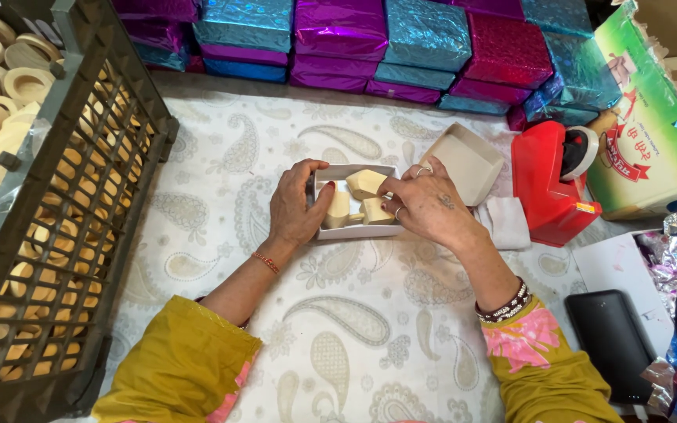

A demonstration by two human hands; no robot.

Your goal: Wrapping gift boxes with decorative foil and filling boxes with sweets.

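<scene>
Packing partly done: my left hand (295, 205) steadies the white box (352, 232), right hand (425, 205) pinches a cream piece (375, 210) inside (three seated); lid (464, 162) still off.

Small box (354, 232): matt white card. Pieces (366, 184) inside: smooth pale wood. Crate (80, 157): dull dark plastic lattice. Wrapped packs (338, 31): crinkled glossy foil, purple, blue. Tape dispenser (546, 184): shiny red plastic. Bench cover (354, 329): soft printed cloth
</scene>
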